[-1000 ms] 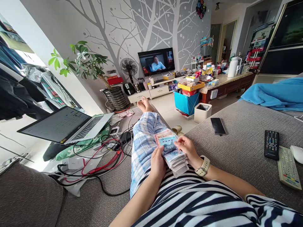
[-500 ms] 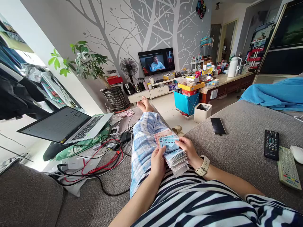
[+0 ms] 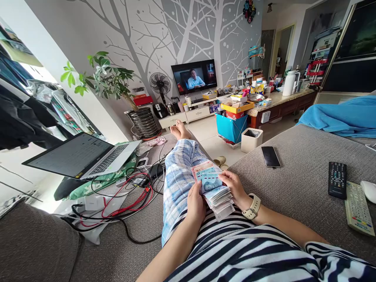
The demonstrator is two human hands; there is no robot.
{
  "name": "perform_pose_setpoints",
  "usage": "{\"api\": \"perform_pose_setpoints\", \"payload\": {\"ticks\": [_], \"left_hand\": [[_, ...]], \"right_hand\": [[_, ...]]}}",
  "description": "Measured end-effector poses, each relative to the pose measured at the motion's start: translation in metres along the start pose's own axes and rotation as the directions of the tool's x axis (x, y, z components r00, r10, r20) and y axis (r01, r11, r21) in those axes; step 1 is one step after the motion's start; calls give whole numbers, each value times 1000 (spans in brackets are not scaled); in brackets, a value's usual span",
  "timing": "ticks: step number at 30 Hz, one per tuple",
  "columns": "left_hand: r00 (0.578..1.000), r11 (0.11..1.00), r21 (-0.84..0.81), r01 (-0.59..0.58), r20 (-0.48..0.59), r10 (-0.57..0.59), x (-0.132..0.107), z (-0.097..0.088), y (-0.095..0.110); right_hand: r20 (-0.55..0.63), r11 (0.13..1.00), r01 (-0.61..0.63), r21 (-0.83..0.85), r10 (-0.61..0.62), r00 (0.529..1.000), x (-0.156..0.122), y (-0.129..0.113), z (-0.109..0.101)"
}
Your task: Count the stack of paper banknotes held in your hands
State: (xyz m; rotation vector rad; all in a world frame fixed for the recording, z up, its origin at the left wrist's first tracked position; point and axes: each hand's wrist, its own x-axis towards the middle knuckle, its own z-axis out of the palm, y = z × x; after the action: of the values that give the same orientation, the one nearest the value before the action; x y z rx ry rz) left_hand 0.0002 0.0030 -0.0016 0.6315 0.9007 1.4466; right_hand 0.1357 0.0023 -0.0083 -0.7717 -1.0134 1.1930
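Observation:
Over my lap, a thick folded wad of banknotes (image 3: 219,199) sits between my two hands, its layered edges toward my belly. My left hand (image 3: 196,201) grips it from the left, thumb on top. On the right, my right hand (image 3: 233,184) closes on the notes at their upper right corner, a pale watch on that wrist. Blue banknotes (image 3: 210,183) marked 10 lie uppermost, with a portrait showing. Reddish banknotes (image 3: 199,167) stick out beyond them at the far end. The fingers beneath the wad are hidden.
Left of my legs are an open laptop (image 3: 76,154) and tangled red and black cables (image 3: 132,203). A phone (image 3: 270,156), a black remote (image 3: 337,179), a pale remote (image 3: 358,209) and a white mouse (image 3: 368,191) lie on the sofa to the right.
The upper blue note has flattened toward me, so its portrait now shows. My left thumb has shifted slightly; both hands stay on the wad.

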Motion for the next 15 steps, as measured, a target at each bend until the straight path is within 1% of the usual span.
{"api": "perform_pose_setpoints", "payload": {"ticks": [15], "left_hand": [[999,1000,0,17,40,-17,0,-3,-1]], "right_hand": [[-7,1000,-5,-22,5,1000,0,-1,1]]}}
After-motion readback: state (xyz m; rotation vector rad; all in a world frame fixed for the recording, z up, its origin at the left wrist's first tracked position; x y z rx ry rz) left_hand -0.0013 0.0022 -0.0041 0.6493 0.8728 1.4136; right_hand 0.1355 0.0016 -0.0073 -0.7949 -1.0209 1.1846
